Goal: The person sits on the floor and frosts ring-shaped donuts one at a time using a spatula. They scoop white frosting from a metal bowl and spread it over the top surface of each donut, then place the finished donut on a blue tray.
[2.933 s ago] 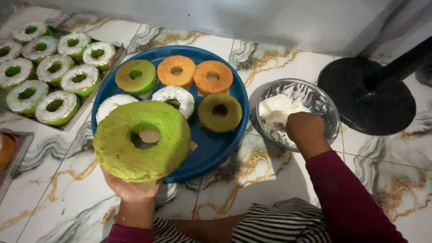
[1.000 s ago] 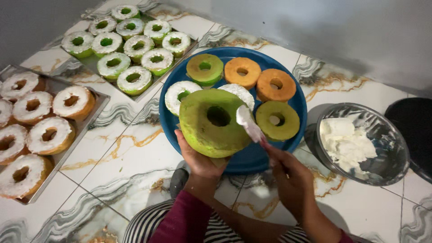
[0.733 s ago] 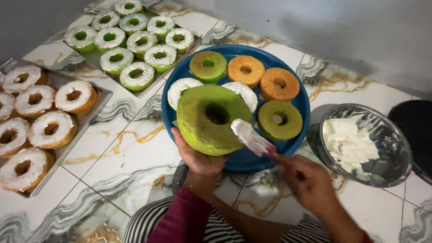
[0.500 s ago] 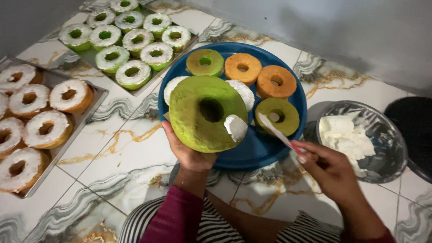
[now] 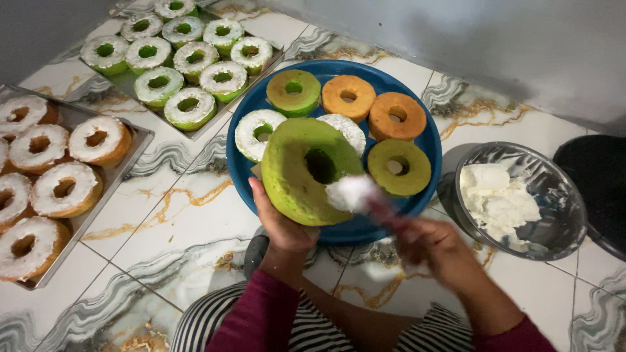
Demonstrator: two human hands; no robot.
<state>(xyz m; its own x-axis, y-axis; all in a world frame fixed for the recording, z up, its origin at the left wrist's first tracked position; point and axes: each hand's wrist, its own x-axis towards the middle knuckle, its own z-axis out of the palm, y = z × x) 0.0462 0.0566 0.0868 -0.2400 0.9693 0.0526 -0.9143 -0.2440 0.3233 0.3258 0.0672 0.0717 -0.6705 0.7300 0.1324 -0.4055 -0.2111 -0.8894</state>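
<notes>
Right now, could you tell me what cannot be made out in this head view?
- Right hand and its spreader: motion-blurred, so the grip is unclear.
- White cream: blurred; whether it touches the green cake is unclear.
- Left hand: fingers hidden behind the cake.
- Left tray: cut off by the frame edge.
- Dark round thing: cut off at right.

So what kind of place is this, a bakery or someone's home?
Probably a home or small baking setup, with the work done on a marble-patterned tiled floor. Metal trays of iced ring cakes lie on it, beside a blue tray of plain ones and a steel bowl of white cream.
</notes>
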